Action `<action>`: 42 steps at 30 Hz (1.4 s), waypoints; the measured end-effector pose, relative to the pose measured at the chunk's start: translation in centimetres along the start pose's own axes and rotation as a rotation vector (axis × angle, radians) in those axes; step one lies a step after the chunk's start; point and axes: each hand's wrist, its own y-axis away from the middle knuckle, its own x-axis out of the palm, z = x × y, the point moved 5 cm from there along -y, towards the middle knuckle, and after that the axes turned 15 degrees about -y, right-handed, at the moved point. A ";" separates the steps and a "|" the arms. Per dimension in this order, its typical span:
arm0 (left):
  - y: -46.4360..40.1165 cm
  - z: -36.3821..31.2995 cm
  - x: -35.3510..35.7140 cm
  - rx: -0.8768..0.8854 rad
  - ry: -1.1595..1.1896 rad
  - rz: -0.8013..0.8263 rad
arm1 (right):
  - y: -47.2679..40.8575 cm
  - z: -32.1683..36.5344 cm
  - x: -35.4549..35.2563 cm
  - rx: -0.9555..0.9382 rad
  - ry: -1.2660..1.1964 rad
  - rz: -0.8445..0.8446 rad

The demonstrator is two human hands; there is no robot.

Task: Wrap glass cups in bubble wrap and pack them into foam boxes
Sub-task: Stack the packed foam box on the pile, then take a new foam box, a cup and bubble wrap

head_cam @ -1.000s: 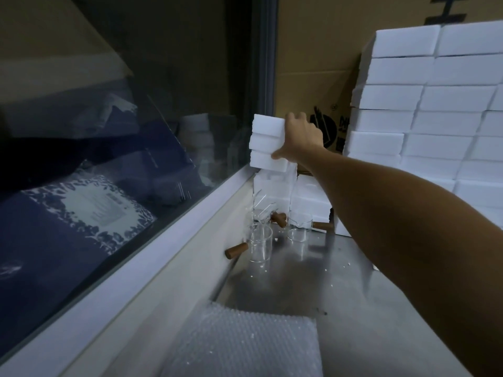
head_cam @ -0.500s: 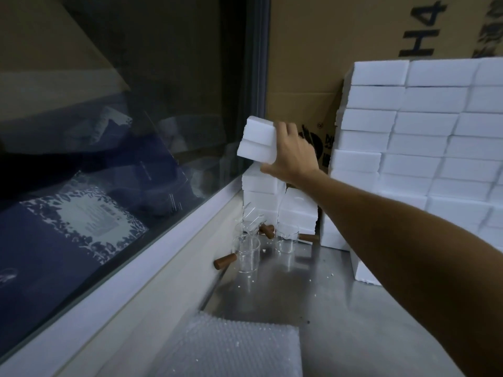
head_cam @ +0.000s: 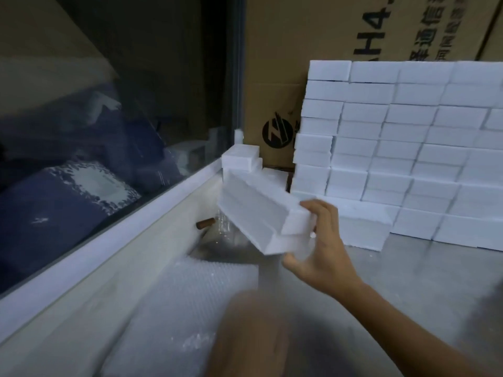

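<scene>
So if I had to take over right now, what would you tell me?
Right hand grips a foam box, tilted above the table.
Left hand is a blur at the bottom; I cannot tell its grip.
Bubble wrap lies flat by the window ledge.
A glass cup with a wooden handle stands behind the box, unwrapped.
More boxes are stacked at the right.
Done: box fetched. Left: wrap cups, pack them.

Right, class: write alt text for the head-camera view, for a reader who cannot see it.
A person's right hand grips a white foam box, tilted, above a sheet of bubble wrap on a grey table. Behind stand a wall of stacked foam boxes and cardboard cartons; a blurred left hand enters below.
</scene>
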 end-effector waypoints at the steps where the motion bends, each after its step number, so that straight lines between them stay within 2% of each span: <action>1: -0.1 -0.1 -0.6 0.027 0.029 -0.016 | 2.2 -0.2 -1.0 0.029 -0.010 0.002; 5: -0.3 0.3 -3.2 0.014 0.096 -0.147 | 9.1 -0.6 -4.9 0.219 -0.059 -0.041; 8: -0.2 1.6 -3.8 -0.157 0.205 -0.131 | 11.4 0.0 -6.2 0.299 -0.148 -0.068; 11: 0.0 2.9 -3.6 -0.332 0.560 -0.087 | 12.4 0.5 -6.1 0.337 -0.184 0.007; 14: 0.0 3.6 -2.3 -0.511 0.965 0.108 | 13.0 0.8 -5.7 0.394 -0.186 0.097; 16: 0.0 4.0 -1.6 -0.575 1.079 0.167 | 12.8 1.4 -6.0 0.334 -0.135 0.060; 18: -0.1 4.2 -1.4 -0.604 1.040 0.136 | 12.8 1.6 -6.6 0.283 -0.053 -0.003; 23: 0.1 3.5 -1.7 -0.622 0.873 0.099 | 13.3 1.3 -7.4 0.390 -0.035 -0.043; 27: -0.4 2.7 -2.4 -0.560 0.746 0.088 | 14.0 1.6 -8.2 0.479 -0.277 -0.120; 33: -1.5 2.4 -1.7 -0.595 0.720 0.137 | 14.2 2.0 -9.2 0.630 -0.487 -0.075; 36: -0.4 2.8 -1.2 -0.609 0.704 0.148 | 14.1 2.1 -9.3 0.679 -0.642 0.023; 39: 0.3 3.0 -1.1 -0.598 0.695 0.148 | 14.4 2.1 -9.0 0.694 -0.560 0.052; 42: 0.7 3.1 -1.2 -0.585 0.683 0.150 | 14.7 1.6 -9.2 0.659 -0.427 -0.104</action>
